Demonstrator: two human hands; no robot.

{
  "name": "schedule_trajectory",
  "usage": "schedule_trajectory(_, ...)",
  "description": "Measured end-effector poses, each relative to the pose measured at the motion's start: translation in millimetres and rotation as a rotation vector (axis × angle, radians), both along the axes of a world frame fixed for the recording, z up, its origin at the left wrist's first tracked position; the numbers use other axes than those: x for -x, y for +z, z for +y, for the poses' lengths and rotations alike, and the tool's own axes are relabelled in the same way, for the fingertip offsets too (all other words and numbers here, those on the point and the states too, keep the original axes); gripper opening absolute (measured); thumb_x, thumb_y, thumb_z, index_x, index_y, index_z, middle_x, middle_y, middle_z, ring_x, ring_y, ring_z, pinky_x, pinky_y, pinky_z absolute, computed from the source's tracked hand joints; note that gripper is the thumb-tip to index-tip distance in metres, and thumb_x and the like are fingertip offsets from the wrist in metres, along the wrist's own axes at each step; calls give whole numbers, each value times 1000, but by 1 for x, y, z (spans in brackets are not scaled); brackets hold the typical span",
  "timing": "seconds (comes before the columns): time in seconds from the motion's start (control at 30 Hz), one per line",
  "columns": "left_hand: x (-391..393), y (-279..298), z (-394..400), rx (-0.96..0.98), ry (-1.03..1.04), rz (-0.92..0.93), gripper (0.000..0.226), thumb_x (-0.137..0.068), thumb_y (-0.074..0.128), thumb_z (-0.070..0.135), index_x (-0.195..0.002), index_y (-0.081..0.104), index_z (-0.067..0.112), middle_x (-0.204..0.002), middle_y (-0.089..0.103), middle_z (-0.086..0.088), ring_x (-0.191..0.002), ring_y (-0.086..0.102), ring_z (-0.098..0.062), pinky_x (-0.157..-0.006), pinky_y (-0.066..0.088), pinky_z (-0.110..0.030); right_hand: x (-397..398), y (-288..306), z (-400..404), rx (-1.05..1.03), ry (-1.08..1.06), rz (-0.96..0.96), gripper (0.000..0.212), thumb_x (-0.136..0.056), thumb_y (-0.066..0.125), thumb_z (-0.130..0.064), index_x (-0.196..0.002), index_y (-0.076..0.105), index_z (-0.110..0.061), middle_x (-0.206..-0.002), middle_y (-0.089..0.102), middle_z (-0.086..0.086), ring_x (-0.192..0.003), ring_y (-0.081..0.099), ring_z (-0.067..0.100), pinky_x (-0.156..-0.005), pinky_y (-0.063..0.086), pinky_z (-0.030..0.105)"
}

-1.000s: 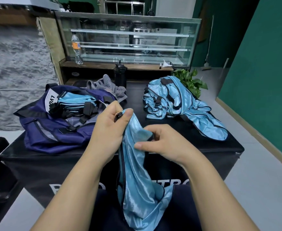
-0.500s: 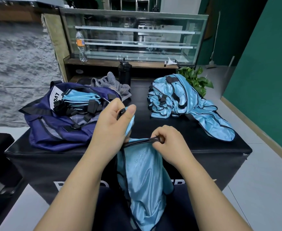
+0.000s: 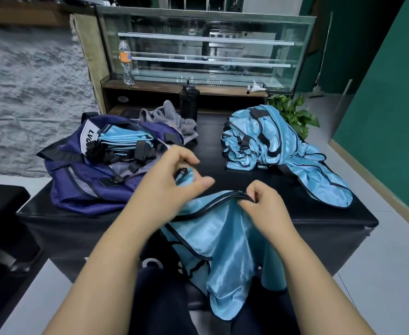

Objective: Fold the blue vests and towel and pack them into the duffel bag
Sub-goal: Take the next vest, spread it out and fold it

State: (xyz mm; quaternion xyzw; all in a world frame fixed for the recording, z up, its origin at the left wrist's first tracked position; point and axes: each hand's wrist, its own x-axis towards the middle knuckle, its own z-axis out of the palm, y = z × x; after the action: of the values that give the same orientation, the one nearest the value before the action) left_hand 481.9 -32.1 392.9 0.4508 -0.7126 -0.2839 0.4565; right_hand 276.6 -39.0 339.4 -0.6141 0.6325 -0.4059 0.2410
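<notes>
A light blue vest (image 3: pixel 225 240) is held at the near edge of the black table (image 3: pixel 319 213), its long axis running downward from the fingers so that its lower end hangs off the table edge toward the person's lap. Its black-trimmed top edge is stretched roughly sideways between the two hands. A bunched end of the vest with a black fastener is gripped in the left hand (image 3: pixel 167 182), the fingers (image 3: pixel 186 157) curled over it and the thumb extended. The black trim is pinched by the right hand (image 3: pixel 264 204), its fingers (image 3: pixel 251 193) curled tightly around the binding.

To the left of the left fingers and beyond them, the navy duffel bag (image 3: pixel 90 184) lies open on the table; a stack of folded blue vests (image 3: pixel 123 139) with black straps is seen inside it. Beyond the bag, a grey towel (image 3: pixel 172 118) is crumpled on the table, just beside a black bottle (image 3: pixel 189 102). Beyond the right fingers and to their right, well apart from them, a heap of unfolded vests (image 3: pixel 271 141) is spread, one tail trailing toward the table's right edge.
</notes>
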Motion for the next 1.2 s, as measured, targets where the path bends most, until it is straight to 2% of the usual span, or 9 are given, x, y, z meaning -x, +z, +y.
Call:
schedule_trajectory(0.1,19,-10,2,-52,-115,-204,45,-68,80,36,-104,53,41,-104,65,19,-100,56,9,-88,37,-8,-9,17,4,23,95,-27,36,-75,65,-4,-61,36,-19,-57,36,-5,-53,29,9,-49,24,22)
schedule_trajectory(0.2,30,-18,0,-1,-109,-349,31,-78,75,23,-104,62,37,-95,67,20,-90,58,6,-84,44,-18,-14,30,10,43,200,-72,30,-75,68,-5,-64,45,-20,-57,42,-7,-52,33,5,-50,28,19)
schedule_trajectory(0.33,30,-19,-3,-7,-74,-315,14,-87,66,19,-88,68,33,-69,61,20,-65,52,5,-67,41,-21,-8,32,10,36,254,-153,23,-76,77,-13,-70,56,-20,-57,47,-11,-56,39,7,-55,34,21)
schedule_trajectory(0.47,21,-13,-5,5,5,-220,30,-89,61,12,-78,61,40,-72,63,17,-68,53,2,-67,41,-17,2,22,8,-17,173,-70,18,-76,79,-19,-75,61,-21,-62,55,-6,-56,46,5,-57,38,20)
schedule_trajectory(0.57,13,-6,-7,35,64,-96,32,-89,59,3,-79,61,33,-73,62,16,-67,53,9,-66,36,-5,10,18,6,-41,83,-46,17,-76,80,-21,-79,63,-22,-74,66,6,-63,54,8,-63,43,24)
schedule_trajectory(0.8,-5,-4,-11,24,271,25,39,-90,56,-1,-77,58,36,-75,61,18,-62,52,14,-62,36,-2,33,17,8,-57,-102,57,11,-78,74,-22,-75,63,-24,-73,66,-5,-60,52,6,-57,41,22)
schedule_trajectory(0.93,-9,-8,-11,-26,293,-3,32,-88,59,0,-81,62,31,-75,61,16,-60,52,14,-60,36,-2,40,16,8,7,-188,77,13,-82,63,-9,-74,59,-17,-70,60,-5,-61,49,8,-50,36,14)
schedule_trajectory(1.07,-4,-9,-10,-59,159,-69,34,-79,73,5,-85,62,37,-90,64,24,-82,55,22,-77,33,4,30,24,12,136,-189,-57,22,-80,59,1,-71,56,-19,-67,56,-7,-57,44,1,-54,37,12)
schedule_trajectory(1.2,22,-8,0,-75,2,-58,30,-74,79,20,-96,65,34,-100,65,24,-96,55,17,-83,35,1,8,36,21,173,-65,-144,25,-78,62,3,-71,59,-21,-67,60,-7,-57,46,-1,-54,38,11)
